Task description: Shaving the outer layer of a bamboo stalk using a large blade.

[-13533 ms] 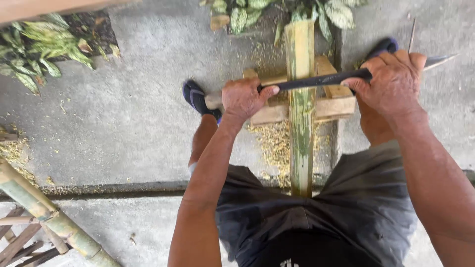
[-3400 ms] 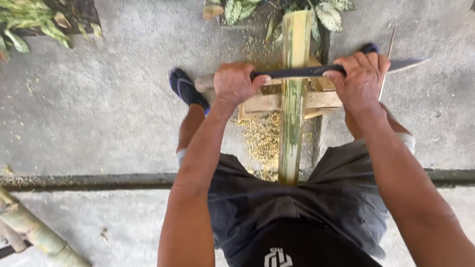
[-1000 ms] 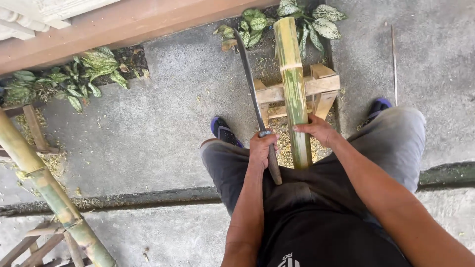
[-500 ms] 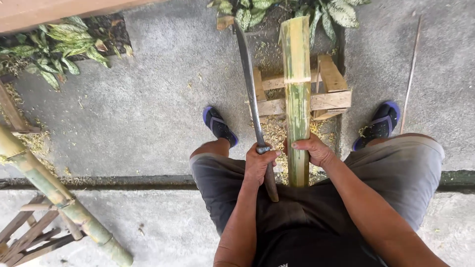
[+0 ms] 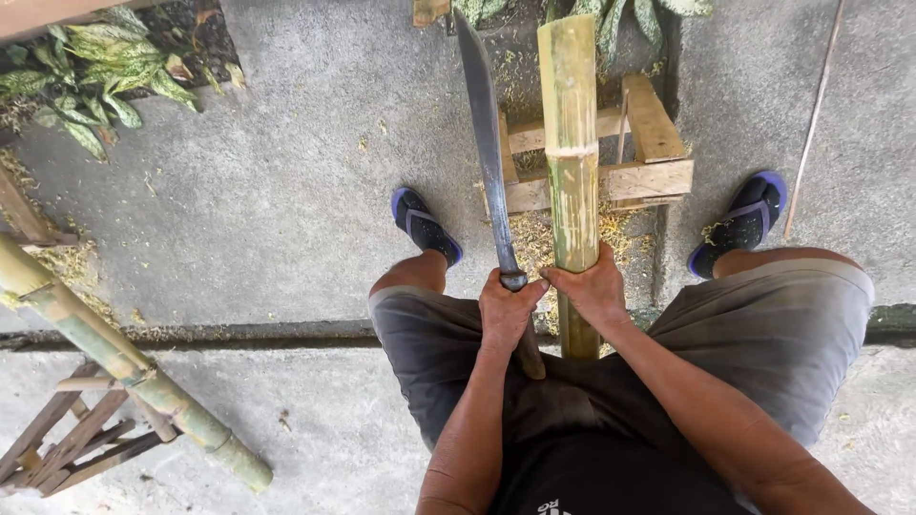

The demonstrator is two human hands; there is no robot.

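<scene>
The left hand (image 5: 506,310) is clamped around the handle of a long machete (image 5: 489,143), whose dark blade runs away from the person toward the top edge of the concrete floor (image 5: 286,191), just left of the bamboo pole. The right hand (image 5: 596,291) is closed around a thick green-yellow bamboo pole (image 5: 571,143), gripping it just below the near edge of a low wooden stand (image 5: 654,153). The pole lies lengthwise between the person's knees, its far part resting across the stand and its near end hidden between the grey shorts (image 5: 792,334). The two hands sit side by side, thumbs almost touching, with the machete handle's butt poking out beneath the left fist. The blade does not touch the pole; it stands just beside it.

Pale shavings (image 5: 534,238) lie on the floor under the stand. The left foot's blue sandal (image 5: 425,224) is planted left of the blade, the other blue sandal (image 5: 744,221) to the right of the stand. A second bamboo pole (image 5: 114,358) slants over a wooden frame (image 5: 76,439) at the bottom left corner, and leafy plants (image 5: 105,72) fill the top left corner
</scene>
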